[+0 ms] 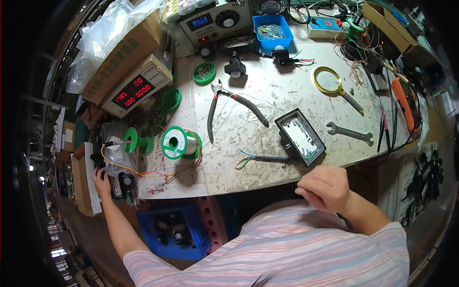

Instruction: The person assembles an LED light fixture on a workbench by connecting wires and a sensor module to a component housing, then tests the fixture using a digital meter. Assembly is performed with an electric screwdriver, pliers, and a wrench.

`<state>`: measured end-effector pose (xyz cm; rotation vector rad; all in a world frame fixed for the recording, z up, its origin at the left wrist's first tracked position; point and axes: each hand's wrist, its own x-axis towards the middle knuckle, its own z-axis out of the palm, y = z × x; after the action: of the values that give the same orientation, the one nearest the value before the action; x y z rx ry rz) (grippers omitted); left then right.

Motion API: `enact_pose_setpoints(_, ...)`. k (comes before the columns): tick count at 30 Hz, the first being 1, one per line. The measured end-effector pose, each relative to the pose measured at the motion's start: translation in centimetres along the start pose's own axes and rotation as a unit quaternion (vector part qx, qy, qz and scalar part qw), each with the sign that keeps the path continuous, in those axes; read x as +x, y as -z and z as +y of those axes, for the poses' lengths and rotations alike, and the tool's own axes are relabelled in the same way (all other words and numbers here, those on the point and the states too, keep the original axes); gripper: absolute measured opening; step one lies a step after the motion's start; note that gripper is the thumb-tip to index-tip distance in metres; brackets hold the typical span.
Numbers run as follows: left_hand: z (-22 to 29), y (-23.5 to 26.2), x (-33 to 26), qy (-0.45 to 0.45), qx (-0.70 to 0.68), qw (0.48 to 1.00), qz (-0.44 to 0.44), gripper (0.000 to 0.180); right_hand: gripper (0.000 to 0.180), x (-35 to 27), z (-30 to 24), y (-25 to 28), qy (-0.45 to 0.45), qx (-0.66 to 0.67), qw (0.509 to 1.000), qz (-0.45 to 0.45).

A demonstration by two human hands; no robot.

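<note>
Housing [300, 137], black and rectangular, lay open-side up near the front edge of the tabletop [229, 179], its long axis slanting from upper left to lower right as I watched through the head view. The right grip [327, 189] was by far the nearer, just beyond the lower-right end, so the housing lay ahead of it and a little to its left. Its fingers were curled together in a loose fist; I saw nothing in them and could not tell whether they brushed the rim. The left grip [101, 184] was well apart, past the tabletop's left end, among dark parts [99, 160] beside an open cardboard box [85, 186]; I could not tell whether it was clamped on anything. A black cable [272, 159] ran left from the housing, its coloured wires [246, 154] fanned out. To the right, an open-ended wrench [350, 133] and a magnifying glass [340, 89] limited the room, while diagonal cutters [234, 96] lay up to the left, handles spread. I judged the widest gap for moving to be between cutters and cable; toward the striped shirt [296, 244], the edge left little margin.
</note>
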<state>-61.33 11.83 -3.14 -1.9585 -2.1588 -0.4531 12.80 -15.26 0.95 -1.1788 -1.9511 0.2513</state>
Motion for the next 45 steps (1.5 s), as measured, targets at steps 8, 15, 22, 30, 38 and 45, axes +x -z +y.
enact_pose_setpoints(8, -1.5, 0.2, -1.5, 0.068, 0.053, 0.993, -0.079, 0.029, 0.013, 0.9, 3.4, 0.3, 0.034, -0.013, 0.999, 0.028)
enact_pose_setpoints(15, -1.2, 0.9, -1.8, 0.068, 0.022, 0.996, -0.046, 0.035, 0.013, -0.3, 4.4, -0.5, 0.044, 0.032, 0.996, 0.067)
enact_pose_setpoints(22, 0.8, 2.3, -1.6, 0.018, 0.039, 0.996, 0.08, 0.045, 0.024, -0.5, 5.2, -1.1, 0.063, 0.067, 0.991, 0.1)
enact_pose_setpoints(30, -2.2, 0.8, -0.7, 0.045, -0.002, 0.996, 0.082, 0.051, 0.026, -0.9, 5.4, -1.5, 0.056, 0.067, 0.992, 0.092)
enact_pose_setpoints(38, -3.7, -1.7, 1.2, 0.141, 0.061, 0.986, 0.072, 0.047, 0.027, -0.6, 5.3, -1.7, 0.049, 0.052, 0.994, 0.087)
enact_pose_setpoints(45, -6.5, -1.7, 2.7, 0.148, -0.049, 0.987, -0.047, 0.049, 0.025, -0.8, 5.1, -0.9, 0.04, 0.046, 0.994, 0.092)
